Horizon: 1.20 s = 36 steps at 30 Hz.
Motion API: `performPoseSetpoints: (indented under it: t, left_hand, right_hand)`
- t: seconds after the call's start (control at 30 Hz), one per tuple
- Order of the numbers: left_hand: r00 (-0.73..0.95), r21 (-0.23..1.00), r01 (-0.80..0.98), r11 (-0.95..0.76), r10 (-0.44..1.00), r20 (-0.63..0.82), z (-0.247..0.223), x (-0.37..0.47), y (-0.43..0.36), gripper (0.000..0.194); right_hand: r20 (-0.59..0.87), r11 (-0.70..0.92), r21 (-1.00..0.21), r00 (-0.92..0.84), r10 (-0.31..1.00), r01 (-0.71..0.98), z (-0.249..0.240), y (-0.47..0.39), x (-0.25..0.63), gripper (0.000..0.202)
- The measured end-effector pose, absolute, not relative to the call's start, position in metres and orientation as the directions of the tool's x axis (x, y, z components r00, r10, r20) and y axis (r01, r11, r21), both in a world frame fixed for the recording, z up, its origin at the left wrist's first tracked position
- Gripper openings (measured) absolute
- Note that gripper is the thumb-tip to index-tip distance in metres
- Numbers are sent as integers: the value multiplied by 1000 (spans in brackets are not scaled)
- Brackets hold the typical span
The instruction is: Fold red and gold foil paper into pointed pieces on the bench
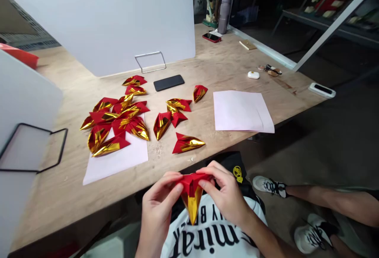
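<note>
Above my lap, just off the table's near edge, I hold a folded red and gold paper piece (192, 195) with its gold tip pointing down toward me. My left hand (162, 195) pinches its upper left corner between thumb and fingers. On the opposite side, my right hand (222, 187) grips the upper right corner the same way. The nearest loose piece is a red and gold folded paper (189, 143) on the table just beyond my hands. A heap of similar folded papers (118, 118) lies to the left, partly covering a white sheet (124, 159).
A blank paper stack (242, 112) lies at the right edge. A black phone (168, 83) rests before a white panel (118, 21) on a wire stand. Farther back are a red-cased phone (211, 37) and a bottle (224, 12). Another person's legs (331, 204) extend in from the right.
</note>
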<state>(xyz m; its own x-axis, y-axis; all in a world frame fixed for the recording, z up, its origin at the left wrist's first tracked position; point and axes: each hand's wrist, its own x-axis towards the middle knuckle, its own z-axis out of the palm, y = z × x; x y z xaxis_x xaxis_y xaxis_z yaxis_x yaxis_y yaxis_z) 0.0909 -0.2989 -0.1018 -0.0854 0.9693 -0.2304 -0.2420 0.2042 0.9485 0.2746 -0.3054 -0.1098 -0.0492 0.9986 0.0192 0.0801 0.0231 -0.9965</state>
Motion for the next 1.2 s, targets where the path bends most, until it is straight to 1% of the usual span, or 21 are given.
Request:
performPoseSetpoints:
  t: [0.1, 0.17, 0.23, 0.3, 0.4, 0.47, 0.53, 0.63, 0.7, 0.77, 0.87, 0.97, 1.07, 1.2]
  left_hand:
    - [-97, 932, -265, 248, 954, -282, -99, 90, -284, 23]
    - [-127, 939, -250, 238, 953, -275, -99, 93, -274, 24]
    - [-147, 962, -194, 190, 964, -220, -98, 96, -263, 22]
    - [-126, 987, -104, 122, 983, -135, -95, 99, -253, 18]
    - [-30, 999, 38, 2, 1000, -1, -85, 99, -240, 16]
    - [68, 991, 118, -63, 996, 55, -76, 95, -234, 18]
    - [182, 978, 190, -88, 982, 53, -68, 89, -229, 19]
    - [299, 963, 260, -63, 954, -18, -58, 82, -224, 21]
    - [332, 969, 246, -24, 941, -61, -53, 82, -219, 16]
    - [356, 983, 184, 16, 931, -82, -49, 84, -215, 11]
    - [381, 995, 36, 97, 919, -103, -48, 89, -209, 19]
    - [393, 963, -123, 241, 902, -176, -50, 92, -210, 21]
    - [412, 916, -190, 354, 875, -253, -57, 94, -215, 21]
    - [384, 904, -200, 377, 879, -281, -68, 97, -226, 20]
  right_hand:
    - [42, 51, -993, -84, 996, 109, -104, -293, 277, 15]
    - [39, 50, -992, -95, 995, 117, -102, -284, 278, 13]
    - [38, 48, -992, -94, 995, 112, -100, -275, 279, 11]
    - [49, 60, -993, -101, 994, 104, -98, -265, 282, 11]
    - [89, 104, -988, -133, 987, 113, -92, -251, 290, 11]
    - [116, 137, -983, -162, 980, 125, -86, -241, 296, 11]
    - [125, 152, -981, -205, 971, 118, -80, -230, 303, 11]
    - [114, 144, -986, -281, 953, 88, -73, -217, 312, 10]
    - [109, 139, -988, -330, 938, 69, -71, -211, 315, 9]
    - [103, 118, -993, -373, 922, 17, -70, -207, 316, 10]
    - [73, 20, -992, -428, 901, -128, -72, -204, 313, 21]
    - [18, -102, -968, -469, 883, -230, -76, -202, 308, 36]
    - [-53, -210, -943, -507, 860, -258, -80, -203, 304, 44]
    - [-124, -295, -925, -545, 829, -238, -85, -211, 300, 47]
